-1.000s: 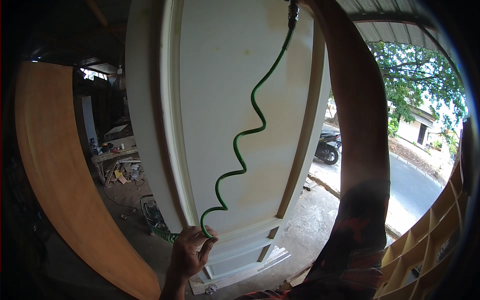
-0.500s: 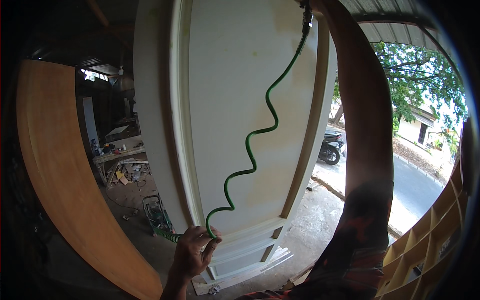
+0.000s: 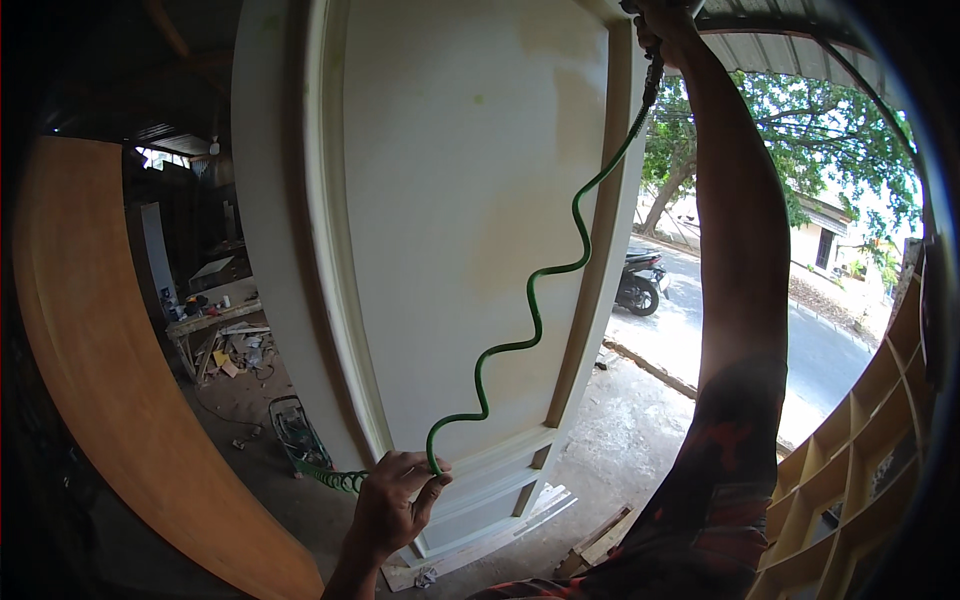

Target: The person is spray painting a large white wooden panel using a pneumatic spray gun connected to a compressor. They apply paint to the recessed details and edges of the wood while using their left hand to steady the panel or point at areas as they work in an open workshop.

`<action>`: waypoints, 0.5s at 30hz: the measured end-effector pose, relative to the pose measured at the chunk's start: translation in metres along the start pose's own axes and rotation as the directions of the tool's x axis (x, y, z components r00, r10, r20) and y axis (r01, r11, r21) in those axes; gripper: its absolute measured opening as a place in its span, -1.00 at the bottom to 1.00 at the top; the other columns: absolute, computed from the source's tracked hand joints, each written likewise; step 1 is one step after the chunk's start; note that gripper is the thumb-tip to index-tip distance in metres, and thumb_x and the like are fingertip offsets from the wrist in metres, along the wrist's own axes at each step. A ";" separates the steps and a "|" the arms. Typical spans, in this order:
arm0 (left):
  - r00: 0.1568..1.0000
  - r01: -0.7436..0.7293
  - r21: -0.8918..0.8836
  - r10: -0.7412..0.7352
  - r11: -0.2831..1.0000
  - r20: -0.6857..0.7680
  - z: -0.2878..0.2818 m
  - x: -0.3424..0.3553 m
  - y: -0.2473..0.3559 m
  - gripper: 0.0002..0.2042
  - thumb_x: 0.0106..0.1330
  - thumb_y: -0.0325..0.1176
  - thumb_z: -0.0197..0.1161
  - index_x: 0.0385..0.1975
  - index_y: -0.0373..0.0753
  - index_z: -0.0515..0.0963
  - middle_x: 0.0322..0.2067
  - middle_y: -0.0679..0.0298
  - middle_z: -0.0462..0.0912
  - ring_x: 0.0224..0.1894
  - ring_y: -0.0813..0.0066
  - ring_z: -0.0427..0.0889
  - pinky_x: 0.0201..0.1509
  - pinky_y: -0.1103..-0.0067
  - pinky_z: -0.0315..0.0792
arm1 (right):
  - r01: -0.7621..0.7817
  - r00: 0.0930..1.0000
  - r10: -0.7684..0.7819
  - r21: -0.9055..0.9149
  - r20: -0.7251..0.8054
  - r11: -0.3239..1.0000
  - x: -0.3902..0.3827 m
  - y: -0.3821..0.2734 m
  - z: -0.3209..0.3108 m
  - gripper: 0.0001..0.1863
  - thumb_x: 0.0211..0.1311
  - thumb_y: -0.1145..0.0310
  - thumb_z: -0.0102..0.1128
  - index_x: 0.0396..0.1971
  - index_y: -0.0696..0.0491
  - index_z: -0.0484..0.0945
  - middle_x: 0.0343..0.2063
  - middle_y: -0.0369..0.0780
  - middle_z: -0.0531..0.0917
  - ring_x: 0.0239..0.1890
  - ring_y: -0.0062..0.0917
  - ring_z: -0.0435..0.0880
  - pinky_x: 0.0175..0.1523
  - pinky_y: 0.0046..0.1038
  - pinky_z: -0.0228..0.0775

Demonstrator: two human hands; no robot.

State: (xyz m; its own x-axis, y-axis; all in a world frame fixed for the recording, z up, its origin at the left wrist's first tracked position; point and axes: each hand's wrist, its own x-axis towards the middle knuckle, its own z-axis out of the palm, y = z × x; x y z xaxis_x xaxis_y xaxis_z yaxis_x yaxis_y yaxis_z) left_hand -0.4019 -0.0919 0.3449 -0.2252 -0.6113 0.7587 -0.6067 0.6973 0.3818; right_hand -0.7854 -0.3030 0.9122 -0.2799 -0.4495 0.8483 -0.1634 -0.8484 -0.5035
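A tall white panelled door [image 3: 430,220] stands upright in front of me, with beige patches along its right side. A green coiled air hose [image 3: 535,300] runs diagonally across it. Low at the door's left, my left hand [image 3: 395,505] pinches the hose between thumb and fingers. High up, at the door's upper right edge, my right hand [image 3: 668,28] is wrapped around a metal tool that looks like a spray gun. The hose joins that tool through a dark fitting [image 3: 653,80] below the hand. The top edge of the picture cuts off most of the tool.
An orange-brown wooden panel [image 3: 80,290] leans at the left. Behind it are a cluttered workbench [image 3: 215,318], scrap pieces and a green-framed machine [image 3: 297,430] on the floor. Wooden shelving [image 3: 850,470] stands at the right. Planks [image 3: 600,540] lie nearby; a motorcycle [image 3: 640,280] is outside.
My right hand has moved to the right with the tool, past the door's edge, and the hose stretches further right. The view has shifted a little; my left hand keeps its pinch.
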 end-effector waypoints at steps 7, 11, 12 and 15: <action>0.999 -0.031 -0.021 0.031 0.999 0.012 0.014 0.005 -0.002 -0.91 0.39 -0.42 0.46 -0.19 -0.24 0.75 -0.19 0.21 0.80 -0.14 0.20 0.75 -0.06 0.34 0.62 | -0.011 0.998 0.018 -0.105 0.065 0.994 0.067 0.055 -0.057 -0.66 0.56 0.13 0.24 -0.42 0.01 0.53 -0.64 -0.41 0.43 -0.70 -0.73 0.27 -0.60 -0.55 0.03; 1.000 -0.025 -0.012 0.025 1.000 0.001 0.015 0.004 -0.001 -0.91 0.38 -0.42 0.46 -0.19 -0.24 0.75 -0.19 0.22 0.80 -0.15 0.21 0.75 -0.07 0.35 0.62 | -0.016 1.000 0.017 -0.108 0.007 0.994 0.070 0.058 -0.054 -0.67 0.55 0.12 0.26 -0.40 0.00 0.52 -0.63 -0.41 0.45 -0.72 -0.73 0.24 -0.61 -0.55 0.06; 1.000 -0.026 -0.017 0.026 1.000 -0.003 0.016 0.004 0.000 -0.91 0.38 -0.42 0.46 -0.19 -0.24 0.75 -0.19 0.22 0.80 -0.15 0.21 0.75 -0.07 0.35 0.62 | -0.035 0.999 0.039 -0.117 0.036 0.993 0.071 0.053 -0.054 -0.68 0.57 0.13 0.23 -0.34 0.04 0.54 -0.58 -0.37 0.54 -0.74 -0.74 0.24 -0.63 -0.55 0.06; 1.000 0.002 0.022 -0.001 1.000 -0.007 0.009 0.001 -0.001 -0.91 0.38 -0.43 0.47 -0.19 -0.24 0.75 -0.19 0.23 0.80 -0.15 0.21 0.75 -0.07 0.35 0.62 | -0.053 0.997 0.057 -0.087 0.047 0.995 0.009 0.021 -0.004 -0.79 0.54 0.20 0.24 -0.31 -0.04 0.55 -0.60 -0.33 0.53 -0.76 -0.67 0.25 -0.66 -0.48 0.06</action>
State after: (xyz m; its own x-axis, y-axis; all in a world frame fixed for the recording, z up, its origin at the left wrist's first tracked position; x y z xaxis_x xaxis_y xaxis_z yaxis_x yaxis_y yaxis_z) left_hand -0.4082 -0.0967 0.3411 -0.2189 -0.6097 0.7618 -0.6237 0.6879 0.3713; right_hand -0.7953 -0.3237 0.9086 -0.2440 -0.5101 0.8248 -0.2305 -0.7956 -0.5602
